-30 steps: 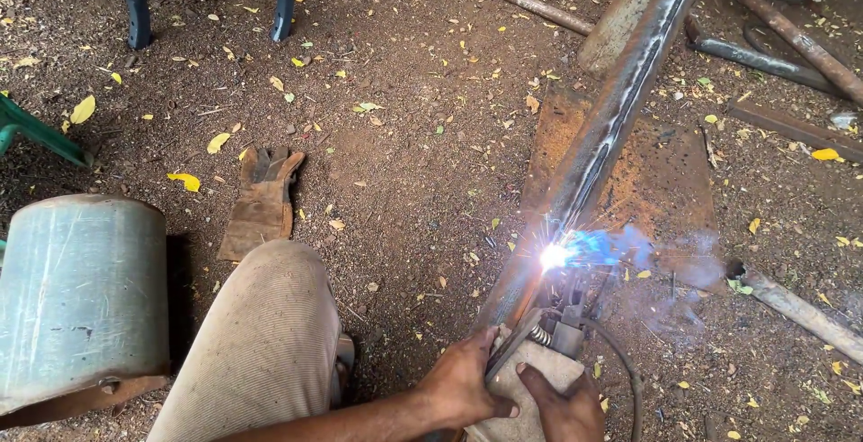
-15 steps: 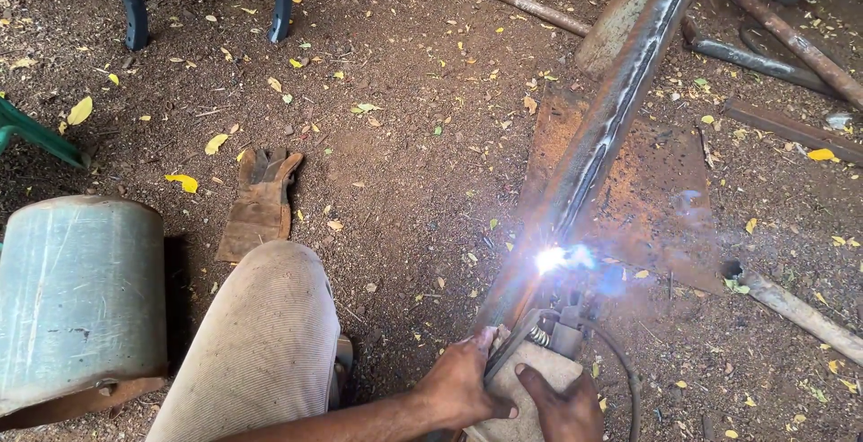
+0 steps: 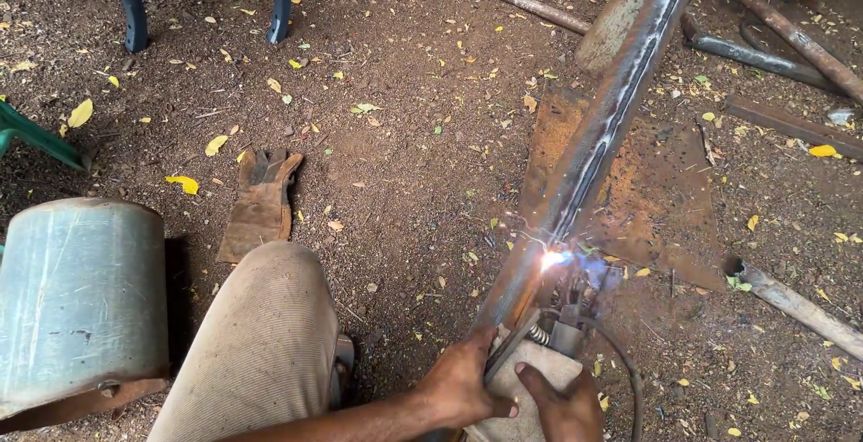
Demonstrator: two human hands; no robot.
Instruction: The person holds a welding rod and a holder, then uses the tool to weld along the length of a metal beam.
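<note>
A long steel bar (image 3: 611, 118) runs diagonally from the top right down to my hands. A bright welding arc (image 3: 550, 259) burns on its lower part, with a few sparks around it. My left hand (image 3: 463, 383) grips the bar's near end. Beside it, my right hand (image 3: 562, 406) is closed around a welding electrode holder (image 3: 562, 334), with a pale cloth (image 3: 526, 379) under the fingers. The holder's tip reaches up to the arc, and a dark cable (image 3: 622, 372) curves away from it. My bent knee in tan trousers (image 3: 261, 352) is at the lower left.
A worn leather glove (image 3: 261, 204) lies on the dirt left of the bar. A grey metal drum (image 3: 81, 298) stands at the far left. A rusty plate (image 3: 656, 199) lies under the bar, with pipes (image 3: 796, 303) and scrap rods (image 3: 791, 42) at the right. Dark curved legs (image 3: 126, 6) are at the top left.
The arc's glare has shrunk and the bluish smoke beside it has thinned. The arc stays at nearly the same spot on the bar. Both hands have barely moved.
</note>
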